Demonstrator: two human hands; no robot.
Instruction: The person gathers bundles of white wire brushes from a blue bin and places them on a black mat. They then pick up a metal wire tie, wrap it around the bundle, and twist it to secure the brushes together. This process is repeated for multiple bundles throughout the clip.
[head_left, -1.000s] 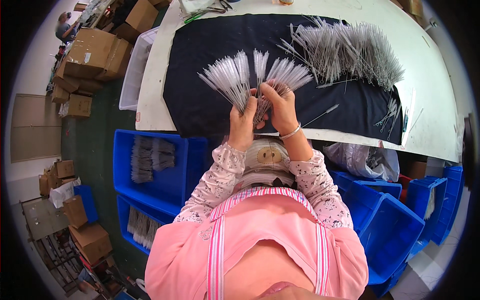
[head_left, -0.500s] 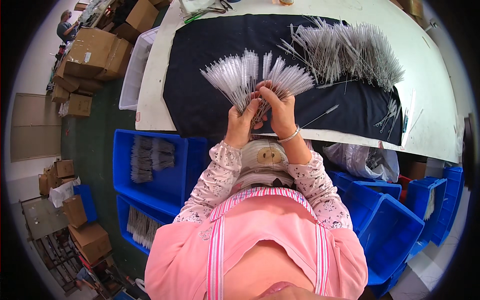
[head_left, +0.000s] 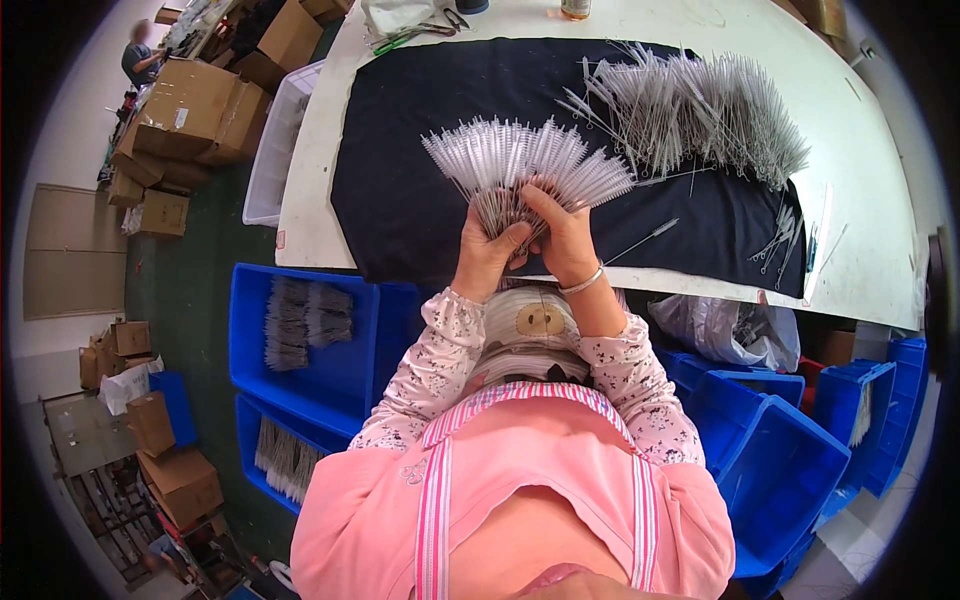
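A fanned bundle of white-bristled straw brushes (head_left: 515, 160) is held over the dark cloth (head_left: 400, 110), bristles pointing away from me. My left hand (head_left: 487, 250) is closed round the wire handles from the left, its thumb across them. From the right, my right hand (head_left: 562, 230) grips the same bundle, thumb over the wires and a bangle at the wrist. Some fingers are hidden behind the handles. One loose brush (head_left: 645, 240) lies on the cloth just right of my right hand. At the far right of the cloth spreads a large pile of similar brushes (head_left: 700, 115).
Several loose brushes (head_left: 783, 235) lie near the cloth's right edge. Pliers-like tools (head_left: 425, 30) rest at the table's back left. Blue bins (head_left: 300, 370) with brush bundles stand below left, further blue bins (head_left: 770, 470) below right. Near these hangs a clear plastic bag (head_left: 730, 330).
The two separate fans of brushes have come together into one continuous fan. My hands have drawn closer round the handles, the right thumb now lying across the wires.
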